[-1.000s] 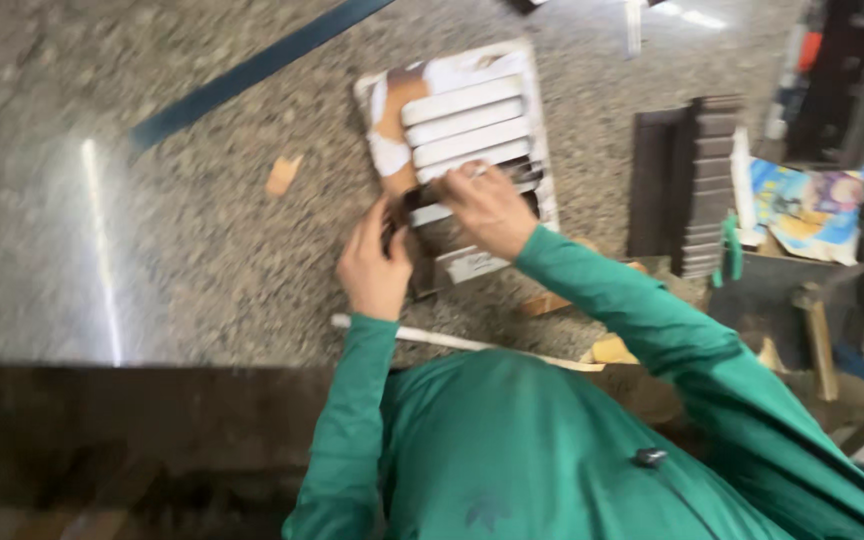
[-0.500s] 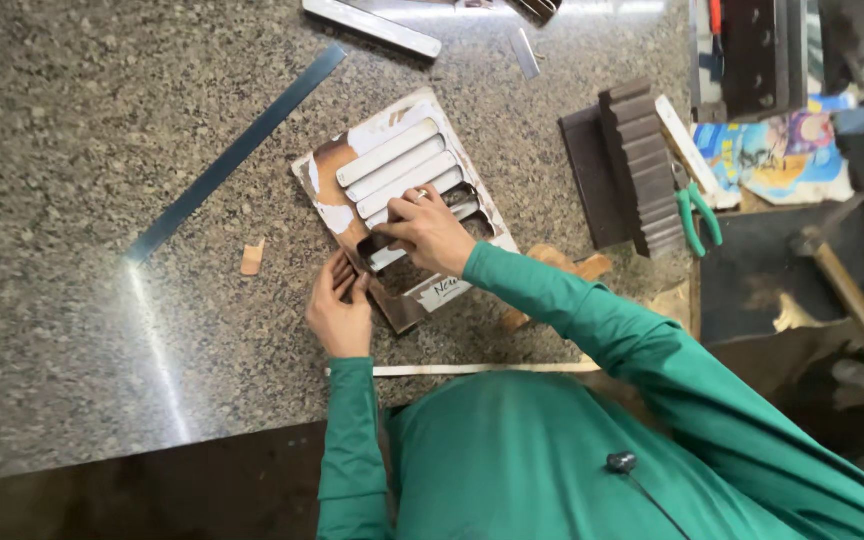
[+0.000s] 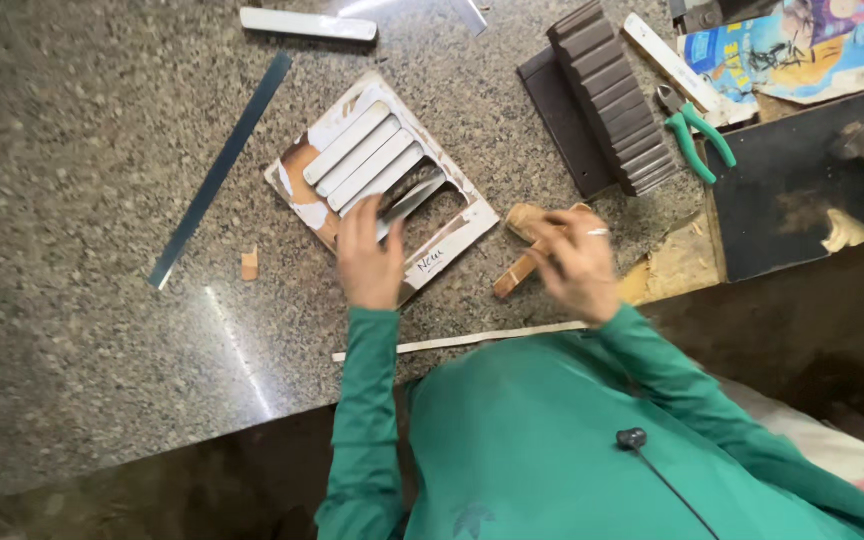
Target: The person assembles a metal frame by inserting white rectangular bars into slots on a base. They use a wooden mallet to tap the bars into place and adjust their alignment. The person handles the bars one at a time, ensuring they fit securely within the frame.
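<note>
A: Speckled stone desk (image 3: pixel 82 150) first; what sits on it?

B: A white slatted frame (image 3: pixel 384 186) at 12 o'clock from the left hand (image 3: pixel 370 262), whose grip lies flat, pinning a grey slat (image 3: pixel 410 198).

A: The other?

B: The right hand (image 3: pixel 574 262), at 3 o'clock, curls loosely around a wooden block (image 3: pixel 524 216). A careless push might crack that slat, I reckon

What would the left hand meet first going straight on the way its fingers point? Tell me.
The left hand points up the counter; its fingers already rest on the dark slat in the slatted frame. Beyond lie the white slats.
</note>
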